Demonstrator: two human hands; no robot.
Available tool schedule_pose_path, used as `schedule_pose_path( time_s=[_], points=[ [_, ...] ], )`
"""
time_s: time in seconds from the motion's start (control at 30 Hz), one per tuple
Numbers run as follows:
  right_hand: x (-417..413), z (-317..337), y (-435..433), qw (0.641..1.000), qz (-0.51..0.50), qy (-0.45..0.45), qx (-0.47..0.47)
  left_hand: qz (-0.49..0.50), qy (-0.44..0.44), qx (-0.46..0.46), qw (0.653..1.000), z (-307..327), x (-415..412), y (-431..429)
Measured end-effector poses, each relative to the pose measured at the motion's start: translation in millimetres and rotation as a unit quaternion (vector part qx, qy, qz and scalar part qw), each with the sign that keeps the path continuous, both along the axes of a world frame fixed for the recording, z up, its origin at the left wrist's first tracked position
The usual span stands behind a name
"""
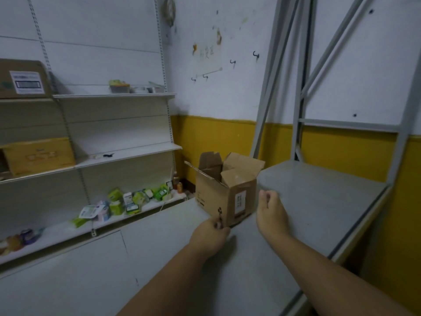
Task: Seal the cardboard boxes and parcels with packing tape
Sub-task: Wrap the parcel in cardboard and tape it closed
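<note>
Left hand (210,234) fingers grip near corner of upright open-flapped box (227,197); right hand (271,215) loosely curled.

Small brown cardboard box (225,197) upright on grey table; flaps open; label on side

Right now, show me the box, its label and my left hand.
box (211,197): head view, brown left face.
label (240,201): head view, middle of the white sticker.
left hand (210,236): head view, back of the hand.
</note>
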State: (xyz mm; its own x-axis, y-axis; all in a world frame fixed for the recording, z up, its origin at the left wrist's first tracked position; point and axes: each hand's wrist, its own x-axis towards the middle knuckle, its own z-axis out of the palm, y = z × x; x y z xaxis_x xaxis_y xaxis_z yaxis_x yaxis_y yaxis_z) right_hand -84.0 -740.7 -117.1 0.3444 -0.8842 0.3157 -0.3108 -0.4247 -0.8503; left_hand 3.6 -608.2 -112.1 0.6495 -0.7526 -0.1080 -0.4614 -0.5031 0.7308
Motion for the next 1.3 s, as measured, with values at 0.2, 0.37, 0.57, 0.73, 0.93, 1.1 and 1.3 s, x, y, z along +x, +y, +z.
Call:
schedule_pose_path(
  time_s=[0.2, 0.37, 0.57, 0.73, 0.93, 1.1, 1.3],
  points=[
    [-23, 3, 74, 0.934, 0.219, 0.152, -0.236, -0.027, -0.122, 0.047, 0.991, 47, 1, 80],
    [6, -19, 125, 0.860, 0.282, 0.294, -0.307, 0.046, -0.196, 0.076, 0.977, 87, 12, 200],
    [16, -45, 133, 0.851, 0.238, 0.317, -0.345, 0.177, -0.165, 0.076, 0.967, 89, -7, 343],
    [8, -42, 136, 0.870, 0.213, 0.297, -0.331, 0.180, -0.182, 0.083, 0.963, 65, -60, 399],
    [-3, -41, 146, 0.900, 0.186, 0.260, -0.296, 0.128, -0.252, 0.167, 0.945, 25, -115, 418],
    [-4, -26, 185, 0.898, 0.185, 0.164, -0.364, 0.125, -0.333, 0.092, 0.930, 33, -117, 440],
    [34, 43, 355, 0.840, 0.458, 0.076, -0.280, 0.331, -0.301, 0.086, 0.890, 81, -78, 528]
  ],
)
